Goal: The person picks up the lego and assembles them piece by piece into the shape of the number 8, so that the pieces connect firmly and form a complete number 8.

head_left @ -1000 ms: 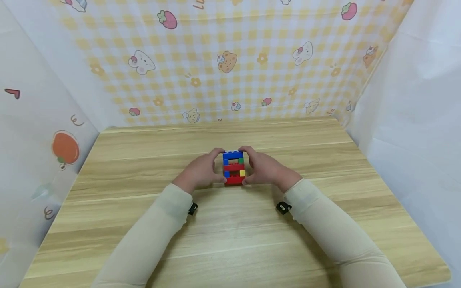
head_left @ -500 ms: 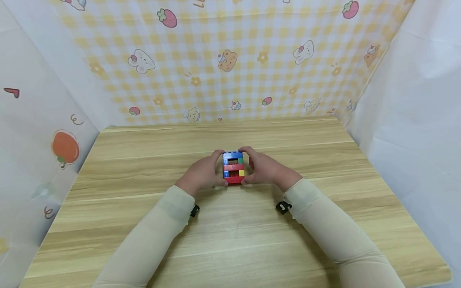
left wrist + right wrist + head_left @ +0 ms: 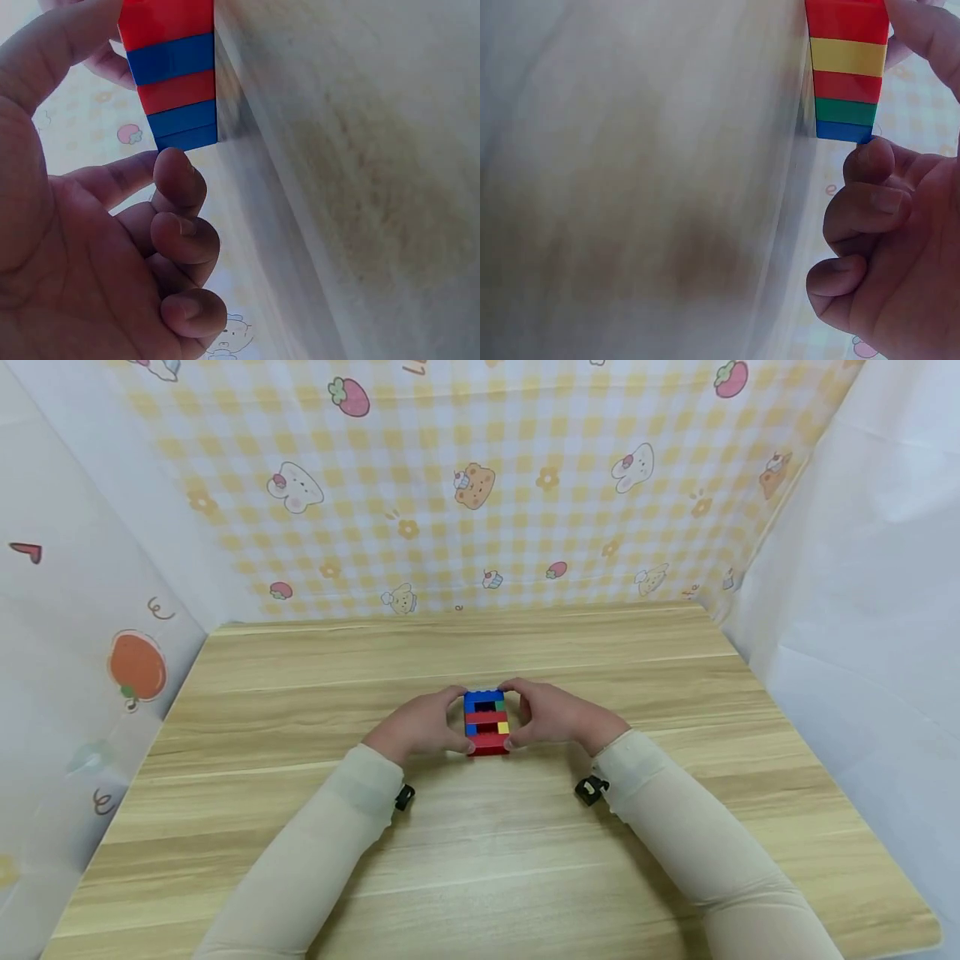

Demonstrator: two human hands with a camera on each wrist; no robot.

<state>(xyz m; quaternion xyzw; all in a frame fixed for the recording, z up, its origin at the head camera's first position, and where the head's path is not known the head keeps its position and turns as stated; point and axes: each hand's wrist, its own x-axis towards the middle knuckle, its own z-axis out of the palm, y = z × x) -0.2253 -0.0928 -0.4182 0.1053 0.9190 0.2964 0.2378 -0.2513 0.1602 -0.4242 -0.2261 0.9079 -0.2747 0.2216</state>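
A small ladder-shaped build of toy building blocks (image 3: 487, 717) lies at the middle of the table between both hands. Its far bar is blue, its middle and near bars red, with small blue, green and yellow blocks between them. My left hand (image 3: 422, 724) grips its left side, thumb at the near red bar and index finger at the far blue one. On the opposite side my right hand (image 3: 553, 718) holds it the same way. Both wrist views show the remaining fingers curled loosely beside the coloured layers (image 3: 176, 94), which sit close along the tabletop.
The wood-grain table (image 3: 480, 877) reaches back to a yellow checked cloth (image 3: 517, 527) with cartoon prints. White sheets hang at the left (image 3: 67, 710) and right (image 3: 862, 610). A black wrist clip (image 3: 591, 790) shows at the right cuff, another (image 3: 405, 797) at the left.
The block build and both hands have shifted slightly toward me over the last half second. Both hands keep their grip throughout.
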